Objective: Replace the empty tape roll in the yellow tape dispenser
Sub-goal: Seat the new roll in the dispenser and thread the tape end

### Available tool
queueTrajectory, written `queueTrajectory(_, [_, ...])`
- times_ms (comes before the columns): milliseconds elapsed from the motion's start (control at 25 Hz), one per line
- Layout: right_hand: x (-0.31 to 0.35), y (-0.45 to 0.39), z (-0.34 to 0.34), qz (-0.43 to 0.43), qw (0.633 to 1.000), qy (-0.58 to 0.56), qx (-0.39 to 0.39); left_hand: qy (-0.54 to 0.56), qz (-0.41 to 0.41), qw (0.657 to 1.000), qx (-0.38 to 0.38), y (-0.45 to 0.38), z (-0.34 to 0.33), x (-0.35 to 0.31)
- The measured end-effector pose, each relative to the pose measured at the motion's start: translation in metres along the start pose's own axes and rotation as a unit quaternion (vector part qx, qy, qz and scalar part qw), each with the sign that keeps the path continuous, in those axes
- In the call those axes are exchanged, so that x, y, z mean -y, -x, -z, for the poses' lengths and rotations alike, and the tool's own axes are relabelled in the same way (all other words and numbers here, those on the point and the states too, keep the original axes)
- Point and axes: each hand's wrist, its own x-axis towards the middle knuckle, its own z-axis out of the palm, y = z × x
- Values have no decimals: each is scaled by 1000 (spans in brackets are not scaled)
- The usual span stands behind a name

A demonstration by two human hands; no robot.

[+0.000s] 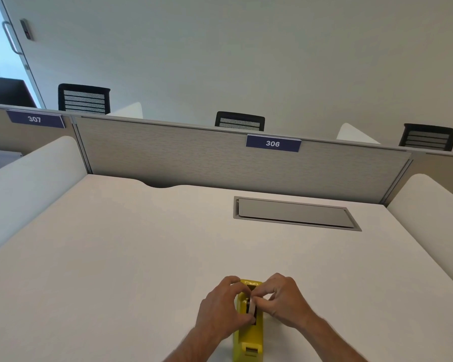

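The yellow tape dispenser (247, 335) lies on the white desk (120, 257) near its front edge, its cutter end toward me. My left hand (221, 305) wraps the dispenser's left side. The fingers of my right hand (283, 299) pinch a pale tape roll (252, 305) that sits in the dispenser's slot. Both hands cover much of the roll and the slot.
A grey cable flap (293, 214) is set into the desk at the back right. A grey partition with a "306" label (273, 143) closes the far side, white side dividers (24, 178) flank the desk, and black chairs (239, 121) stand beyond.
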Motion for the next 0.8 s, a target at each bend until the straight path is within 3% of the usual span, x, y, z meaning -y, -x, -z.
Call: queueTrajectory(800, [-6, 0, 2, -1, 999, -9, 31, 7, 5, 1000, 1, -1, -2, 3])
